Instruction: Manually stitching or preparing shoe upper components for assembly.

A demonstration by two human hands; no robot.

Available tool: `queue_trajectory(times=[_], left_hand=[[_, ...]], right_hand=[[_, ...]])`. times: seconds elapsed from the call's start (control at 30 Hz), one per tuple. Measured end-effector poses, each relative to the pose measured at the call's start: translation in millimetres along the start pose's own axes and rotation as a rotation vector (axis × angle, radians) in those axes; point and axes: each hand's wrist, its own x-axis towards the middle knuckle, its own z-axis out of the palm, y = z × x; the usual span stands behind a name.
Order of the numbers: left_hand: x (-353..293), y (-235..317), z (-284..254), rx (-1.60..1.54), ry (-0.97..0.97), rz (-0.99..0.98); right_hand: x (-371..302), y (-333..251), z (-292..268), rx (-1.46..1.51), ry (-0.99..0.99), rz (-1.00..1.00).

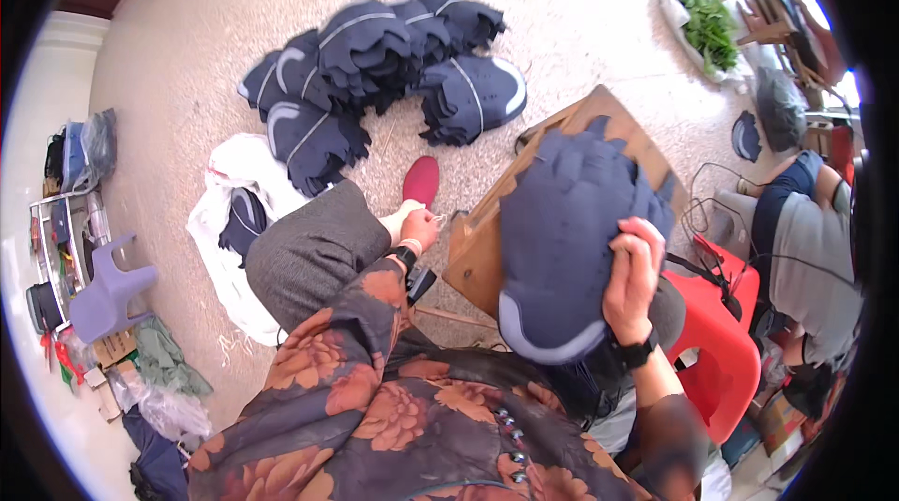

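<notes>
A thick stack of navy shoe-upper pieces [571,229] with jagged edges and a pale grey curved trim leans over a wooden stool [487,248] at my right. My right hand [635,272] grips its right side, fingers curled on the top piece. Over by my knee, my left hand [420,231] is closed, with a thin white string [438,217] showing at its fingertips. Ahead on the floor lies a heap of similar stacks [365,47], each bound by a pale band. One bound stack [473,94] sits at the heap's right.
A white sack [225,248] with a navy bundle lies left of my knee. A purple chair [110,290] and a shelf stand far left. To the right are a red plastic chair [726,351], loose cables, a seated person [805,239] and green leaves [707,28] in a bag.
</notes>
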Motion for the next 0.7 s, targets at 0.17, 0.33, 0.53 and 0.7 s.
queue_trajectory(times=[0.17,0.33,0.53,0.7], left_hand=[[-21,92,-86,-0.528,-0.006,0.127],[-104,184,-171,-0.666,-0.144,0.411],[-206,214,-183,-0.69,-0.432,0.486],[-249,221,-165,-0.758,-0.533,0.589]], right_hand=[[0,-2,-16,0.149,0.038,-0.047],[-15,-57,-56,0.437,-0.025,0.05],[-39,-116,-49,0.947,-0.461,0.195],[-69,-132,-47,1.035,-0.771,0.503]])
